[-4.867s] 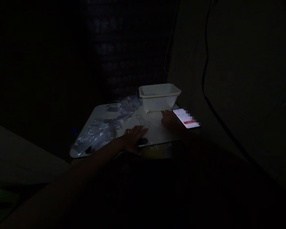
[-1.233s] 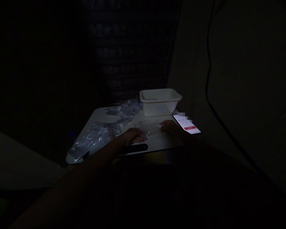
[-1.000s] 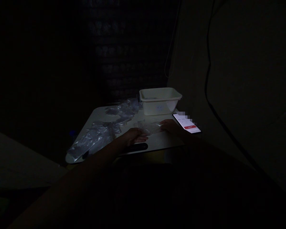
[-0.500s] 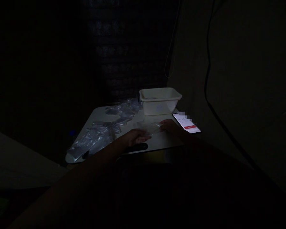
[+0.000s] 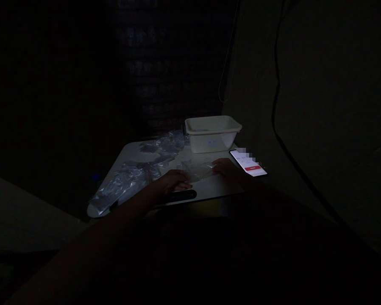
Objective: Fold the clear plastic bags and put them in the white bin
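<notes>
Left forearm [image 5: 131,212] at an inward slant, left grip [image 5: 175,181] and right grip [image 5: 223,167] near each other, both curled.

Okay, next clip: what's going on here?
In a dim room, a person at a white table is handling a piece of clear plastic: the right hand holds one end, the left hand is at the other. Crumpled plastic lies left, a pale tub stands behind, and a lit phone lies right.
</notes>
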Available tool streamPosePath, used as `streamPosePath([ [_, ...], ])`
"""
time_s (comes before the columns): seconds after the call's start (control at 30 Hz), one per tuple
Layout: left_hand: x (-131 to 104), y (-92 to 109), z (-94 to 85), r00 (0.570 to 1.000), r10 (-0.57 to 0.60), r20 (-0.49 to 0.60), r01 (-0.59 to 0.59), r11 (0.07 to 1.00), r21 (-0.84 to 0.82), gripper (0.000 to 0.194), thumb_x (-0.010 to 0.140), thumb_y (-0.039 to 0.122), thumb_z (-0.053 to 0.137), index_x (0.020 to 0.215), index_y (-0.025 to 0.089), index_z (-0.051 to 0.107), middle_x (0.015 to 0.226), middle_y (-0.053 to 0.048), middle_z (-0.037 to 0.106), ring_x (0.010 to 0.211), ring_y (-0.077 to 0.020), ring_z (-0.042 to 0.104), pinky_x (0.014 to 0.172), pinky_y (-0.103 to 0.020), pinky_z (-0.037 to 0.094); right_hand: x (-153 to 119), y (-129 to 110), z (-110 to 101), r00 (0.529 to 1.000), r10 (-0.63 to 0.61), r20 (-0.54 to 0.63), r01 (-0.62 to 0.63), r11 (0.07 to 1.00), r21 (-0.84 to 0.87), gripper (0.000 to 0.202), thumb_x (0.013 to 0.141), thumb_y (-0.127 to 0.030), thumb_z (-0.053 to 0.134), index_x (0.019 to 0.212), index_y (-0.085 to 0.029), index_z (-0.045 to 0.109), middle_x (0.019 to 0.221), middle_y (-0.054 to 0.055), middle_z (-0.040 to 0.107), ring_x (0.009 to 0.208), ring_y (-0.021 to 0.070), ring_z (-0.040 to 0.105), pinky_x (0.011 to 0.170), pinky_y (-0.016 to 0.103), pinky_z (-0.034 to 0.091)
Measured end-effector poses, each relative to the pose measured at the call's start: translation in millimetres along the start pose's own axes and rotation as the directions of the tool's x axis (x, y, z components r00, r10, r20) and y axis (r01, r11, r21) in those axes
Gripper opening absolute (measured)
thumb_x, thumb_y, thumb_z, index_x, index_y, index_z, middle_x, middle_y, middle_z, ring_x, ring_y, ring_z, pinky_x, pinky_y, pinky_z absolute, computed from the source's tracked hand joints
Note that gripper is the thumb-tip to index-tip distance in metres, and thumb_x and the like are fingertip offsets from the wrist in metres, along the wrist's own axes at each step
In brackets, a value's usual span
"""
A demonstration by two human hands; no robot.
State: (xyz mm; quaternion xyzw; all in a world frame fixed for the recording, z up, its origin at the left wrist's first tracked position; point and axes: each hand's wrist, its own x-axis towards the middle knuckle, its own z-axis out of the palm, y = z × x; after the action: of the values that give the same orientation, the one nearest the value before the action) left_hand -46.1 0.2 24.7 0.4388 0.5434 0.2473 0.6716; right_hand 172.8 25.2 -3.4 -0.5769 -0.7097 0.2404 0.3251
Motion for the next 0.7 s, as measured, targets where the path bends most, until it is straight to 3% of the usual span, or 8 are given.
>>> streamPosePath([
  [0.1,-2.7,-0.7,-4.1,0.999,-0.006,-0.045,0.008,0.999,0.047,0.024,0.060,0.011,0.060,0.081,0.015,0.049,0.065,-0.002,0.060,0.055,-0.0133,0.059,0.047,-0.018,0.041,-1.4,0.0,-0.9,0.999,0.038,0.020,-0.038,0.999,0.001,0.015,0.060,-0.019,0.050,0.070,-0.019,0.062,0.069,0.001,0.062,0.067,0.0144,0.056,0.061,0.024,0.044],
  [0.23,-3.8,-2.4,-5.0,1.000,-0.009,-0.021,0.011,0.995,0.101,0.022,0.059,0.013,0.060,0.077,0.016,0.048,0.064,-0.001,0.060,0.052,-0.0117,0.059,0.043,-0.016,0.037,0.6,-3.9,-2.6,0.996,0.088,0.031,-0.088,0.996,-0.002,0.014,0.056,-0.016,0.054,0.068,-0.018,0.061,0.070,0.002,0.062,0.068,0.0160,0.057,0.061,0.025,0.045],
  [0.47,-0.5,-3.0,-1.1,0.998,0.069,-0.008,-0.066,0.977,0.205,0.005,0.063,0.010,0.053,0.065,0.013,0.049,0.048,0.000,0.057,0.039,-0.0075,0.052,0.033,-0.013,0.024,0.5,-9.6,-3.1,0.995,0.092,0.041,-0.092,0.996,0.006,0.015,0.056,-0.015,0.051,0.068,-0.018,0.061,0.068,0.001,0.062,0.069,0.0151,0.057,0.061,0.024,0.045],
  [0.7,2.8,-4.4,-11.3,0.997,0.065,-0.041,-0.050,0.954,0.295,0.014,0.056,0.005,0.054,0.066,0.015,0.049,0.041,0.003,0.053,0.035,-0.0078,0.047,0.032,-0.015,0.022,-2.8,-18.4,-6.9,0.983,0.176,0.045,-0.177,0.984,0.023,0.018,0.056,-0.013,0.051,0.072,-0.017,0.059,0.066,0.001,0.061,0.066,0.0147,0.057,0.060,0.024,0.045],
])
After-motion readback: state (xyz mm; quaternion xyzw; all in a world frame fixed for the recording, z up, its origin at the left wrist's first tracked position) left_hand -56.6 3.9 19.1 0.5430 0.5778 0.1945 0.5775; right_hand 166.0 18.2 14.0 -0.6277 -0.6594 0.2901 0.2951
